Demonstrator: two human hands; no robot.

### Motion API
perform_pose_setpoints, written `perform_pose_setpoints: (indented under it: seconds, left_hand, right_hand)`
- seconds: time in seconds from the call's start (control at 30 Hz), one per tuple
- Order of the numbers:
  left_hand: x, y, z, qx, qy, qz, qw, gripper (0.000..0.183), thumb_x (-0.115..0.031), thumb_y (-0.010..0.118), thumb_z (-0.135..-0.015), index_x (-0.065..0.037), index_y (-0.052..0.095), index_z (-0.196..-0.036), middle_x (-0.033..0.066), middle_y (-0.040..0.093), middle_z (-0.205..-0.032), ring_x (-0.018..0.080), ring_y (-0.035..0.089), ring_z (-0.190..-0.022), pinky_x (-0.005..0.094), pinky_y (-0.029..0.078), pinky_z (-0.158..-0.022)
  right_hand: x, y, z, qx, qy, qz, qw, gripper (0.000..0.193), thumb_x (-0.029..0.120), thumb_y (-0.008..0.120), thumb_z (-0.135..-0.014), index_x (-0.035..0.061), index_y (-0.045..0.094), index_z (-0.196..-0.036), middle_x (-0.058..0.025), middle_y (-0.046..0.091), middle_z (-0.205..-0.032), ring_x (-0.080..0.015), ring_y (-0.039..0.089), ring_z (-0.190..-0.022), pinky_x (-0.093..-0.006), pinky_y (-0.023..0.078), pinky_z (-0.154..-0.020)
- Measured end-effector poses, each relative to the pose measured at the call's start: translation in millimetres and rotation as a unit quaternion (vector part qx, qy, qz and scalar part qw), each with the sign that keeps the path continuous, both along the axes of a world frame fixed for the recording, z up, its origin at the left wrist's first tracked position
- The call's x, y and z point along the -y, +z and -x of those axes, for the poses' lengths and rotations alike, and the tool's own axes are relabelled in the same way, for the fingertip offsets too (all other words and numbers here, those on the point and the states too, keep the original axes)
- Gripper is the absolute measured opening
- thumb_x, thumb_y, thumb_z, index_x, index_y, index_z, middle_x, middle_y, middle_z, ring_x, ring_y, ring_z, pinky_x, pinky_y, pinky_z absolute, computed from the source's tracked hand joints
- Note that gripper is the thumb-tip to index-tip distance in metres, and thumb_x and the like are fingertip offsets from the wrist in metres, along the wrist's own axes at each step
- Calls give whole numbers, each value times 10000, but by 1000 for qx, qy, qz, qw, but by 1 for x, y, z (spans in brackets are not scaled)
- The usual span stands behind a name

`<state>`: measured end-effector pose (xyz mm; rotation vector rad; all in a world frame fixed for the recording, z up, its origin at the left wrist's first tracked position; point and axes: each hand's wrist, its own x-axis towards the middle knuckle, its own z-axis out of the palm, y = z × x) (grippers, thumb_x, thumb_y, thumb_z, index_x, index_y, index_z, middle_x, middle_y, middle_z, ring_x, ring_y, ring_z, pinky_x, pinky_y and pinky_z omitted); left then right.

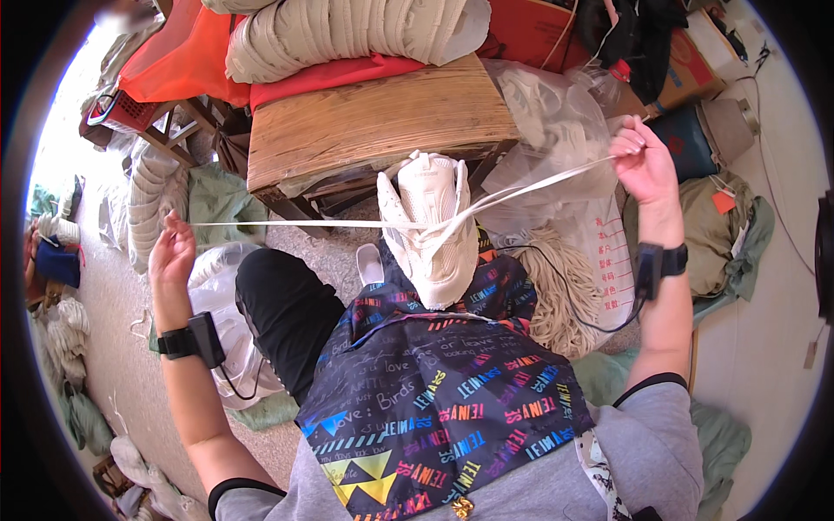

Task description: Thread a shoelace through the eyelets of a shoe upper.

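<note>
A cream sneaker upper [447,265] rests on my lap, its toe toward me and its tongue up at the far end. A flat white shoelace [295,224] runs through its lower eyelets and stretches out to both sides. My left hand [172,250] pinches one end of the lace, out to the left. Farther up on the right, my right hand [645,161] is closed on the other part, which is doubled near the shoe. Both lace lengths look taut. Whether a sole is fitted cannot be seen.
A wooden bench [373,108] stands just beyond the shoe, with a stack of cream uppers [339,39] on it. A bundle of loose laces [556,291] hangs by my right thigh. Clear plastic bags [547,122] and green sacks [738,234] lie to the right. A cable hangs from each wrist device.
</note>
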<state>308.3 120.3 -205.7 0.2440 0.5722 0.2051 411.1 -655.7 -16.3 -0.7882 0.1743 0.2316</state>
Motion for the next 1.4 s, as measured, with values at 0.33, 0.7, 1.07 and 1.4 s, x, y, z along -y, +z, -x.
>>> perform_pose_setpoints:
  seconds: [0.33, 0.7, 1.07, 1.4]
  left_hand:
    - [-198, 28, 27, 165, 105, -148, 969, 436, 135, 415, -934, 122, 382, -1369, 255, 519, -1338, 285, 532, -1219, 370, 442, -1058]
    - [201, 88, 25, 19, -140, -567, 811, 280, -228, 546, -1008, -2, 618, -1157, 91, 672, -920, 161, 675, -792, 280, 547, -735]
    - [367, 53, 21, 97, -361, -509, 776, 175, -175, 503, -1021, -19, 583, -1008, 25, 614, -792, 87, 577, -638, 210, 453, -619]
    - [362, 48, 30, 54, -382, -649, 656, 291, -275, 587, -976, -13, 692, -902, 29, 624, -702, 56, 481, -642, 265, 423, -583]
  right_hand:
    - [435, 46, 68, 4, -260, 423, 868, 118, 39, 534, -928, 37, 545, -1045, 40, 334, -625, -87, 304, -490, -229, 283, -425]
    - [37, -80, 29, -71, -35, 497, 864, 143, 184, 582, -939, 105, 649, -1038, 68, 503, -700, -6, 391, -533, -171, 284, -414]
    - [-155, -98, 92, 286, 176, 649, 682, 193, 173, 486, -1008, -5, 560, -1006, -109, 637, -749, -260, 633, -701, -347, 493, -640]
    - [-152, -86, 89, 291, 204, 637, 685, 184, 167, 517, -991, 4, 584, -941, -151, 634, -750, -299, 619, -679, -372, 484, -646]
